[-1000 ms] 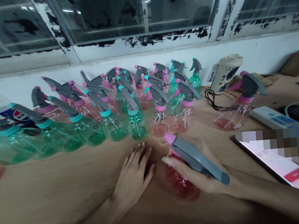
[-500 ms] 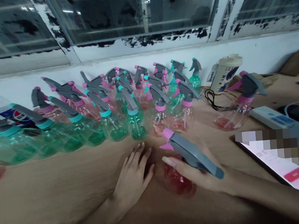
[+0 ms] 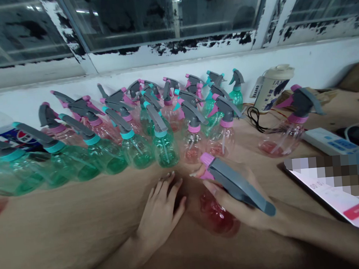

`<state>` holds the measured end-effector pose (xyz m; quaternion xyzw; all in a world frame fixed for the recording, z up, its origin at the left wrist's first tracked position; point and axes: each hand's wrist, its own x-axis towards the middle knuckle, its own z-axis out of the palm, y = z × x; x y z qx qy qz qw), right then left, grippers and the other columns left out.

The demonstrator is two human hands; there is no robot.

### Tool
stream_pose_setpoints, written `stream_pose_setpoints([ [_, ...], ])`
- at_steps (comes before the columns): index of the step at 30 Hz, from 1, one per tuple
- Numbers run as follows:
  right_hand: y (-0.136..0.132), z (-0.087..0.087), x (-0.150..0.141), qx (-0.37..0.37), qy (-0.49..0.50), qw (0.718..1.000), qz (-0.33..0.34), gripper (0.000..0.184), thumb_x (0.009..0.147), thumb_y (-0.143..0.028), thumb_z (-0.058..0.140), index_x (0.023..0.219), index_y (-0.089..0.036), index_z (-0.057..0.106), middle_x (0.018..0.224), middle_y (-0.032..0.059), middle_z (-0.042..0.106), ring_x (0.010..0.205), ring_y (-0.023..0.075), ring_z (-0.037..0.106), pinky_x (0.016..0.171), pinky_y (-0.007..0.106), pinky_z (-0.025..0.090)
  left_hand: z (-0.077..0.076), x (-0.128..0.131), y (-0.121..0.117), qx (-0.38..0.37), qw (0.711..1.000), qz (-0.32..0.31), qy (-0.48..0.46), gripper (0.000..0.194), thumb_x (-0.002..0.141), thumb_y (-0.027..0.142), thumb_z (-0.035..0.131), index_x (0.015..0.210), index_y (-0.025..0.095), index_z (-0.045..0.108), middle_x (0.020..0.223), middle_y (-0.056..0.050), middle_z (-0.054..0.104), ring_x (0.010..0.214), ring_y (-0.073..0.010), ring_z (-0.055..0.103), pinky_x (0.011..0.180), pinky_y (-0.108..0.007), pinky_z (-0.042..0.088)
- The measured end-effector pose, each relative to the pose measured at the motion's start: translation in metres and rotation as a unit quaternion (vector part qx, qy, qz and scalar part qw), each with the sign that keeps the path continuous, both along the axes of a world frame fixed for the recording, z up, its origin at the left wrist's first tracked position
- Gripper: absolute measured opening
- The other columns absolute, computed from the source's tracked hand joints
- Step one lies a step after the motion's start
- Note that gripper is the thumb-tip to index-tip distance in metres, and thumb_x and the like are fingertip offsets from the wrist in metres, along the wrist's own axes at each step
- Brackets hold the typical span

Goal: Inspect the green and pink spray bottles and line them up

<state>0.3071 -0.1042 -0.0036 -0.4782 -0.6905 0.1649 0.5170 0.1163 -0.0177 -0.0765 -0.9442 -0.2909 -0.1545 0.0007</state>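
Holding a pink-nozzled spray bottle [image 3: 236, 182] in my closed right grip [image 3: 246, 218], I rest my left hand [image 3: 159, 210] loosely spread just beside it, worktop [image 3: 65, 226] stretching leftward before the green bottles [image 3: 139, 154]. The cup [image 3: 273, 87] has a tag [image 3: 256, 88] reading "COFFEE"; the far-left soda bottle [image 3: 5, 133] wears a Pepsi logo [image 3: 26, 136].

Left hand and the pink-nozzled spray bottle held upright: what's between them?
In the head view, only wood-grained tabletop shows between the left hand and the pink-nozzled spray bottle.
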Motion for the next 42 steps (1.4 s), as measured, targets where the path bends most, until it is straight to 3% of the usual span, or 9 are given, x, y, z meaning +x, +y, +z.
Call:
stream_pose_setpoints([
  [3, 0.0, -0.001, 0.002, -0.018, 0.013, 1.0, -0.004, 0.015, 0.08, -0.026, 0.059, 0.091, -0.017, 0.059, 0.08, 0.0022, 0.065, 0.074, 0.0152, 0.063, 0.068, 0.029, 0.05, 0.002, 0.0, 0.0, 0.0, 1.0, -0.006, 0.002, 0.036, 0.091, 0.026, 0.043, 0.125, 0.014, 0.045, 0.13, -0.015, 0.048, 0.116, -0.0302, 0.047, 0.091, -0.05, 0.042],
  [7, -0.001, 0.001, 0.001, -0.046, 0.048, 0.998, 0.003, 0.013, 0.08, -0.03, 0.059, 0.075, -0.018, 0.056, 0.064, -0.0019, 0.06, 0.056, 0.0115, 0.058, 0.055, 0.026, 0.046, 0.002, 0.0, 0.0, 0.001, 1.0, -0.013, 0.0, 0.035, 0.092, 0.026, 0.042, 0.124, 0.015, 0.046, 0.128, -0.014, 0.049, 0.116, -0.0303, 0.046, 0.091, -0.05, 0.042],
  [11, -0.003, 0.009, -0.001, -0.043, 0.014, 0.999, -0.021, 0.018, 0.08, -0.031, 0.057, 0.068, -0.018, 0.056, 0.06, -0.0004, 0.057, 0.057, 0.0121, 0.056, 0.056, 0.027, 0.045, 0.002, 0.0, 0.0, 0.007, 1.0, -0.012, -0.005, 0.035, 0.091, 0.026, 0.042, 0.124, 0.015, 0.046, 0.129, -0.014, 0.048, 0.117, -0.0297, 0.046, 0.091, -0.049, 0.042],
  [16, -0.002, 0.003, 0.001, -0.04, 0.016, 0.999, -0.006, 0.013, 0.08, -0.03, 0.061, 0.089, -0.021, 0.06, 0.076, 0.0, 0.063, 0.069, 0.0139, 0.062, 0.064, 0.028, 0.05, 0.002, 0.0, 0.0, 0.006, 1.0, -0.01, 0.003, 0.035, 0.091, 0.026, 0.042, 0.124, 0.014, 0.046, 0.129, -0.015, 0.048, 0.115, -0.0298, 0.047, 0.091, -0.049, 0.042],
  [21, -0.002, -0.007, 0.005, -0.023, 0.013, 1.0, 0.004, 0.037, 0.073, -0.033, 0.068, 0.107, -0.025, 0.059, 0.075, -0.0028, 0.065, 0.064, 0.0149, 0.063, 0.062, 0.028, 0.053, 0.0, 0.0, 0.0, 0.004, 1.0, 0.001, 0.014, 0.036, 0.091, 0.027, 0.044, 0.124, 0.014, 0.046, 0.131, -0.015, 0.047, 0.115, -0.0307, 0.047, 0.091, -0.05, 0.042],
  [25, -0.004, -0.009, 0.006, -0.029, 0.003, 0.999, -0.025, 0.076, 0.054, -0.043, 0.08, 0.122, -0.031, 0.049, 0.104, -0.0008, 0.067, 0.089, 0.0214, 0.065, 0.081, 0.036, 0.052, -0.002, 0.0, -0.001, 0.007, 1.0, 0.007, 0.01, 0.036, 0.09, 0.027, 0.046, 0.124, 0.014, 0.046, 0.131, -0.015, 0.046, 0.116, -0.0308, 0.046, 0.092, -0.049, 0.041],
  [29, -0.01, -0.006, 0.006, -0.027, 0.022, 0.997, -0.062, 0.088, 0.048, -0.047, 0.082, 0.125, -0.033, 0.042, 0.118, 0.003, 0.062, 0.105, 0.0261, 0.06, 0.086, 0.04, 0.051, -0.002, 0.0, -0.001, 0.011, 1.0, 0.003, 0.003, 0.034, 0.091, 0.026, 0.045, 0.122, 0.013, 0.047, 0.13, -0.016, 0.047, 0.115, -0.0302, 0.048, 0.091, -0.049, 0.041],
  [35, -0.029, -0.004, 0.008, -0.069, -0.026, 0.989, -0.125, 0.078, 0.057, -0.049, 0.077, 0.125, -0.03, 0.042, 0.127, 0.0073, 0.056, 0.116, 0.0303, 0.052, 0.089, 0.047, 0.047, 0.0, 0.001, 0.0, 0.011, 1.0, 0.002, 0.011, 0.034, 0.091, 0.027, 0.045, 0.122, 0.013, 0.047, 0.13, -0.016, 0.048, 0.115, -0.0305, 0.048, 0.091, -0.049, 0.041],
  [42, -0.037, -0.003, 0.004, -0.056, -0.097, 0.988, -0.106, 0.029, 0.074, -0.037, 0.068, 0.1, -0.027, 0.059, 0.094, 0.001, 0.066, 0.091, 0.0204, 0.062, 0.081, 0.037, 0.049, -0.002, 0.0, 0.0, 0.023, 1.0, -0.003, -0.015, 0.032, 0.09, 0.025, 0.045, 0.12, 0.013, 0.05, 0.127, -0.016, 0.05, 0.113, -0.0306, 0.049, 0.089, -0.049, 0.043],
])
